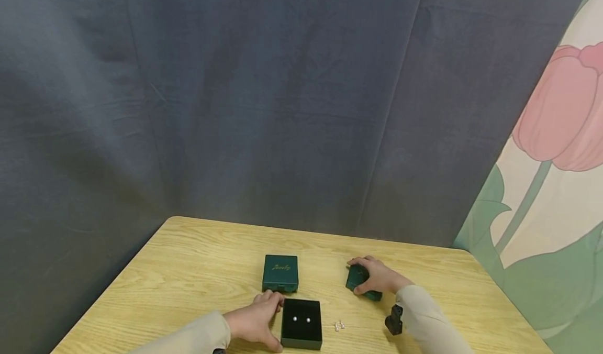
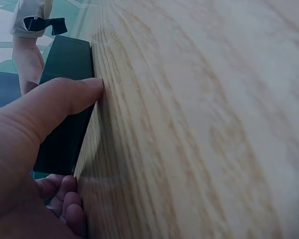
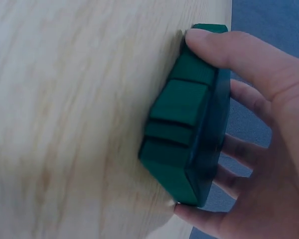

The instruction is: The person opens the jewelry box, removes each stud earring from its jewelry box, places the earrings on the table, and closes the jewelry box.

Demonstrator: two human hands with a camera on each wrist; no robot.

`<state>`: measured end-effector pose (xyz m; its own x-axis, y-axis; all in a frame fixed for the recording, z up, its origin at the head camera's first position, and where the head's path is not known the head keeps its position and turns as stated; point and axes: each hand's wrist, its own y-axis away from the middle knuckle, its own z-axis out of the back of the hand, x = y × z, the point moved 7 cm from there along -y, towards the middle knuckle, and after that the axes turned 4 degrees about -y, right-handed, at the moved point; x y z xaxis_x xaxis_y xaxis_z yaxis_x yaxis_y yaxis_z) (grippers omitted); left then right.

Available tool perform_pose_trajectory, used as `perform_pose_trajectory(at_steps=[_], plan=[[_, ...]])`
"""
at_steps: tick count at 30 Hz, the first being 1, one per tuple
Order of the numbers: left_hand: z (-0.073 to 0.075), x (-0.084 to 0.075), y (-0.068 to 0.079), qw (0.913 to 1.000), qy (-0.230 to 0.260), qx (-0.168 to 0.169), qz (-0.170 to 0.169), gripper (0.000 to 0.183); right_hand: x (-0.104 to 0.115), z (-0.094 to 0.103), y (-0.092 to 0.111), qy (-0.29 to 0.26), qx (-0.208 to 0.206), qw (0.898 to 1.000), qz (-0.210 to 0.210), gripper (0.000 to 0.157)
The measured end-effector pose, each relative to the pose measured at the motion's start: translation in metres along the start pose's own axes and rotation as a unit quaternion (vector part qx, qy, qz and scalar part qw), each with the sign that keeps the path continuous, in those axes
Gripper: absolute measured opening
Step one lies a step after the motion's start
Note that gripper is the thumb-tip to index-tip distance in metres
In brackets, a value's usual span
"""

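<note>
An uncovered dark jewelry box (image 1: 301,343) with a black insert holds two pearl earrings (image 1: 295,319). My left hand (image 1: 254,320) holds its left side, thumb near the front corner and fingers near the back corner. In the left wrist view the thumb (image 2: 65,99) lies across the wall of the box (image 2: 65,134), and the other fingers are bent at its far end. Farther right, my right hand (image 1: 379,276) grips a small dark green box (image 3: 174,104) by its opposite edges. Grooves run across that box's side, and it rests on the table; the palm hides part of its top.
Behind the uncovered box stands a closed green jewelry box (image 1: 280,271) with gold lettering. Several tiny shiny pieces (image 1: 339,325) lie on the wooden table (image 1: 202,270) between the hands. A dark curtain (image 1: 282,108) hangs behind, and a tulip-patterned panel (image 1: 560,118) stands at the right.
</note>
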<state>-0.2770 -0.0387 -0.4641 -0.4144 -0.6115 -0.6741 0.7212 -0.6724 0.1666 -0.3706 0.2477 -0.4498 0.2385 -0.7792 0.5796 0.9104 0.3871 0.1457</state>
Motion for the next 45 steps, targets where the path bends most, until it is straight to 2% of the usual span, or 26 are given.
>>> perform_pose_trajectory(at_steps=[4, 9, 11, 13, 16, 19, 24, 29, 35, 40, 45], plan=[[0.000, 0.000, 0.000, 1.0000, 0.000, -0.001, -0.001, 0.066, 0.004, 0.003, 0.001, -0.001, -0.017, 1.000, 0.006, 0.078], [-0.001, 0.003, -0.001, 1.0000, 0.001, -0.004, -0.002, 0.066, 0.031, 0.014, 0.004, -0.009, -0.110, 0.993, 0.044, 0.071], [-0.002, 0.004, -0.001, 1.0000, 0.003, -0.003, -0.002, 0.066, 0.045, 0.014, 0.008, -0.033, -0.140, 0.988, 0.054, 0.065], [-0.002, 0.004, -0.002, 1.0000, 0.007, -0.001, -0.003, 0.066, 0.060, 0.011, 0.013, -0.076, -0.149, 0.984, 0.065, 0.061], [-0.002, 0.004, -0.002, 0.9999, 0.015, 0.004, -0.002, 0.064, 0.080, -0.001, 0.020, -0.158, -0.121, 0.976, 0.082, 0.057], [-0.002, 0.003, -0.001, 0.9998, 0.019, 0.007, 0.002, 0.064, 0.098, -0.019, 0.027, -0.231, -0.061, 0.965, 0.102, 0.050], [0.000, 0.001, 0.000, 1.0000, 0.007, 0.000, 0.004, 0.065, 0.114, -0.051, 0.036, -0.288, 0.025, 0.950, 0.117, 0.042], [0.000, -0.001, 0.001, 0.9999, -0.004, -0.010, 0.003, 0.066, 0.116, -0.073, 0.039, -0.272, 0.050, 0.954, 0.112, 0.030], [0.000, -0.001, 0.001, 0.9999, -0.008, -0.009, 0.004, 0.066, 0.114, -0.084, 0.039, -0.253, 0.067, 0.958, 0.117, 0.023], [0.000, -0.001, 0.000, 0.9999, -0.007, -0.006, 0.004, 0.066, 0.114, -0.085, 0.036, -0.187, 0.070, 0.971, 0.130, 0.021], [-0.001, 0.000, -0.001, 0.9999, -0.005, -0.007, 0.006, 0.066, 0.117, -0.086, 0.033, -0.115, 0.067, 0.983, 0.123, 0.020]])
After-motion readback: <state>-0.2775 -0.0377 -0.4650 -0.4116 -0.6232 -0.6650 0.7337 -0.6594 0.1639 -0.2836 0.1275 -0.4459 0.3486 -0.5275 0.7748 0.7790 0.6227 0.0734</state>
